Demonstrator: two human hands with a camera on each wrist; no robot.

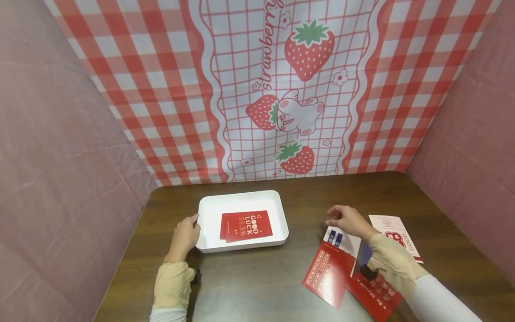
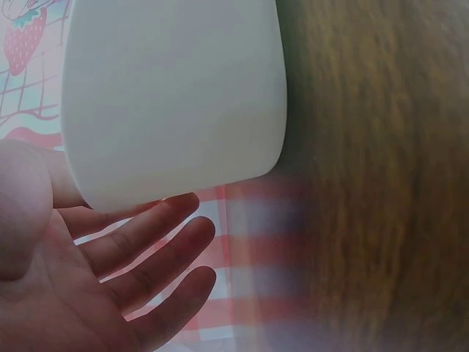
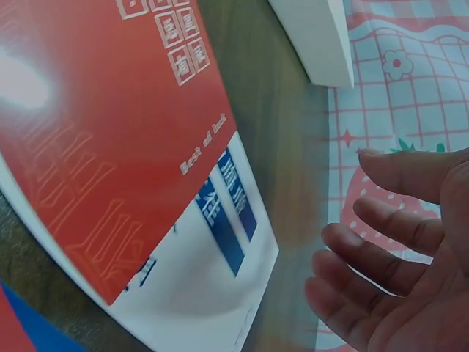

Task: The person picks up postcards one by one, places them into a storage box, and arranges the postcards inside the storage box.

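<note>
A white rectangular tray (image 1: 244,247) holds overlapping red "GOOD LUCK" cards (image 1: 257,223). My left hand (image 1: 186,235) is at the tray's left end, touching its rim. In the left wrist view, the fingers (image 2: 165,253) are spread and loosely bent beside the tray wall (image 2: 176,95), which hides part of the thumb. My right hand (image 1: 346,219) hovers just beyond a red card (image 1: 327,273), nothing in its grasp. In the right wrist view the fingers (image 3: 374,257) are relaxed and apart from that red card (image 3: 132,147). A white piece (image 3: 212,293) with blue printed strips extends from under it.
On the right, a second red card (image 1: 374,295) lies partly under the right forearm. Behind that arm is a white printed card (image 1: 392,223) with red lettering. A checked strawberry cloth (image 1: 297,112) hangs behind the brown table (image 1: 245,290), with pink cloth on both sides.
</note>
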